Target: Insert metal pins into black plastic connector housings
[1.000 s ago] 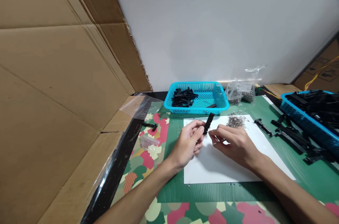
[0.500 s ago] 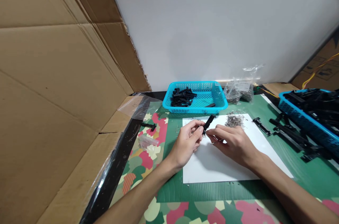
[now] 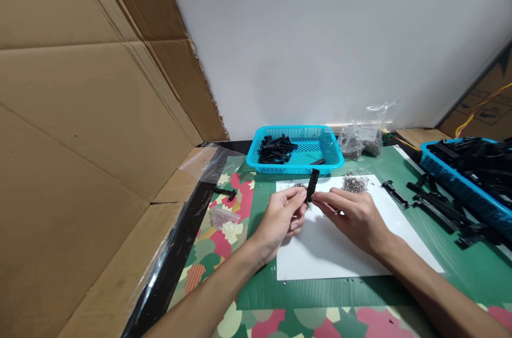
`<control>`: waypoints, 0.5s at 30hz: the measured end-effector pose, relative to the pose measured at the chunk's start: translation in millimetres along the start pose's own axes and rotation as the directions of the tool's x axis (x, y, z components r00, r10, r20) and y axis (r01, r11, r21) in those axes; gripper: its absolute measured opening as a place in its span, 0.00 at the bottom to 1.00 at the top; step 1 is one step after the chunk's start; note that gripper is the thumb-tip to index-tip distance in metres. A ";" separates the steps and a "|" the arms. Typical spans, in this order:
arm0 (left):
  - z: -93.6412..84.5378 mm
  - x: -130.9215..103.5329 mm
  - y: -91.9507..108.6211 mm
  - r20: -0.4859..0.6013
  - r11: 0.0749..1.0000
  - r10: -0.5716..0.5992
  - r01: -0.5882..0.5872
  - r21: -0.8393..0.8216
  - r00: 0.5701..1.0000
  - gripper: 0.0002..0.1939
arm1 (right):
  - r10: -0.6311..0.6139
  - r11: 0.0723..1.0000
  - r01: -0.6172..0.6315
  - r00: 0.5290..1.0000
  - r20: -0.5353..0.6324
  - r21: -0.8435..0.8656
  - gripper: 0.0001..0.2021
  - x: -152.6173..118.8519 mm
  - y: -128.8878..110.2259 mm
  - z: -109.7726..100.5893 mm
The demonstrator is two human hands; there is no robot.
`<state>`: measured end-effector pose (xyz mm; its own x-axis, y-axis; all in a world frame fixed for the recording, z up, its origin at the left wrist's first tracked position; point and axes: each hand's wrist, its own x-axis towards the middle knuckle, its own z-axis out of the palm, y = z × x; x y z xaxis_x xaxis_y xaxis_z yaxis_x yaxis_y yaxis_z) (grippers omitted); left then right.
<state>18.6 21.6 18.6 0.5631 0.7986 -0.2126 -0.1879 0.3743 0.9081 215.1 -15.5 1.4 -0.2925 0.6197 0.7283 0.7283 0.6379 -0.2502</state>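
Black part (image 3: 313, 184) stands closer to upright than in the previous frame, where it leans more to the right; right hand (image 3: 362, 220) remains close in at its lower end.

Left hand (image 3: 278, 220): grasping the part low, between thumb and fingers. Probable reason: the low pinch steadies the end being worked and leaves the upper length free and in view. Part is held above the white sheet (image 3: 340, 260), between the two hands.

Right hand: fingers drawn together, tips at the part's lower end. Cannot tell whether they grip the part or something small.

Pile of small metal pieces (image 3: 354, 182) lies at the sheet's far edge, beyond the right hand; likely there for short reaches, pale paper making thin pieces easier to see. Blue basket (image 3: 294, 169) sits beyond the sheet, its raised rim keeping the black pieces (image 3: 276, 150) together.
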 end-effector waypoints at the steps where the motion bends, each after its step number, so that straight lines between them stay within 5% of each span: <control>1: 1.0 -1.2 0.9 0.015 0.999 -0.011 0.012 -0.042 1.000 0.22 | 0.003 1.000 -0.003 1.000 -0.004 0.018 0.09 0.0 0.1 -0.3; 7: 0.0 -3.4 -3.2 0.098 0.983 -0.061 0.077 -0.166 0.993 0.23 | 0.006 0.996 -0.005 1.000 -0.010 0.089 0.09 0.5 1.7 -3.4; 15: 1.7 -2.6 -6.1 0.076 0.994 -0.068 0.074 -0.082 0.995 0.29 | -0.009 0.990 0.010 1.000 -0.003 0.140 0.09 0.9 6.8 -7.5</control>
<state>19.7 16.5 14.3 0.6342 0.7332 -0.2455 -0.2109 0.4694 0.8574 224.5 -14.0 5.1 -0.2973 0.6124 0.7325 0.6319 0.7014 -0.3298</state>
